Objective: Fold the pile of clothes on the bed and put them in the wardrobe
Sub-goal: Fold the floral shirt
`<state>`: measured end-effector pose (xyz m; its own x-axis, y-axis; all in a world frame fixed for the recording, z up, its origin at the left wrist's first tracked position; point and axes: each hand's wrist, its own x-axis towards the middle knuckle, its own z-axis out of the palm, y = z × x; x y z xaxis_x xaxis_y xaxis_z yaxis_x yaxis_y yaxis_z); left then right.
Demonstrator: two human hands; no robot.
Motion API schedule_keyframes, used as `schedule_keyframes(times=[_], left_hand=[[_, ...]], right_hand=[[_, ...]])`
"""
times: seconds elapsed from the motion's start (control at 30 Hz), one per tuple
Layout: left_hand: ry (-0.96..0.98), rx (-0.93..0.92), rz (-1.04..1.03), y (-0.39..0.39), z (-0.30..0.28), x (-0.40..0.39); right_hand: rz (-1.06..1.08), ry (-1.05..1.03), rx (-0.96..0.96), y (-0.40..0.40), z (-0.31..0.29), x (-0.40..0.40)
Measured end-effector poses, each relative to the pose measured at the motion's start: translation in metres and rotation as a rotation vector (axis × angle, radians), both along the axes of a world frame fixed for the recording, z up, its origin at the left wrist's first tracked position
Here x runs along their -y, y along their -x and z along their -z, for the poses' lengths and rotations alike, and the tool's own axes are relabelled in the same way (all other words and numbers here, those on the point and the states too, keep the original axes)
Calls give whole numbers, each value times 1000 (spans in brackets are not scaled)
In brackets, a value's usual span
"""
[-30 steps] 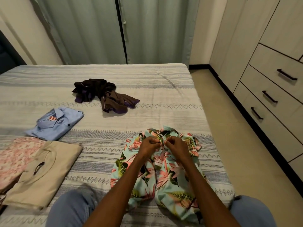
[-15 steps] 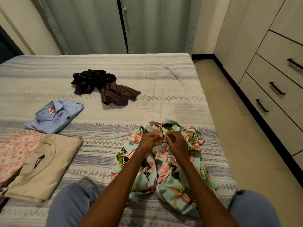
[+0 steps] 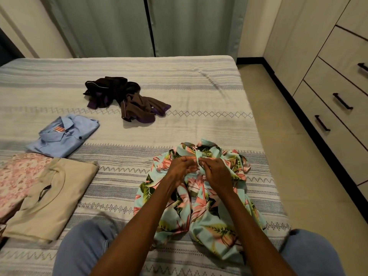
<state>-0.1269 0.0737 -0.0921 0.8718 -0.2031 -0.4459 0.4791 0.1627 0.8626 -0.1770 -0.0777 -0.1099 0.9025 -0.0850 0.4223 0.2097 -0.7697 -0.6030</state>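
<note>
A floral shirt (image 3: 201, 208) in light blue, pink and green lies spread on the bed (image 3: 199, 86) right in front of me. My left hand (image 3: 180, 166) and my right hand (image 3: 216, 172) meet near its collar, both pinching the front opening of the fabric. A crumpled dark brown and purple garment (image 3: 127, 98) lies farther back on the bed. At the left lie a folded blue shirt (image 3: 65, 134), a folded beige top (image 3: 51, 198) and a pink patterned garment (image 3: 18, 176).
The wardrobe (image 3: 334, 76) with dark-handled drawers lines the right wall across a strip of tiled floor (image 3: 294, 166). Green curtains (image 3: 143, 26) hang behind the bed. My knees in jeans (image 3: 83, 248) rest at the bed's near edge.
The view has tilted down a little. My hands stay at the shirt's collar area, fingers shifting slightly on the front opening.
</note>
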Motion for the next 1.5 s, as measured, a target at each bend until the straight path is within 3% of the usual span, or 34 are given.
schedule_keyframes(times=[0.33,0.67,0.8,1.03,1.2,1.4,1.5], left_hand=[[4,7,44,-9,-1,-2],[-130,273,14,-13,2,-5],[-284,379,43,-11,5,-3],[-310,395,8,-17,-5,8],[-592,430,146,-26,-11,0],[-1088,656,14,-53,-16,-14],[-1368,451,242,-68,-13,-18]], right_hand=[[2,-14,27,-14,7,-3],[-36,7,36,-24,11,5],[-92,3,-25,-28,11,10],[-87,-281,-140,-41,2,17],[-166,-241,-331,-52,-8,32],[159,-222,-245,-77,-15,57],[148,-66,-495,-96,-10,64]])
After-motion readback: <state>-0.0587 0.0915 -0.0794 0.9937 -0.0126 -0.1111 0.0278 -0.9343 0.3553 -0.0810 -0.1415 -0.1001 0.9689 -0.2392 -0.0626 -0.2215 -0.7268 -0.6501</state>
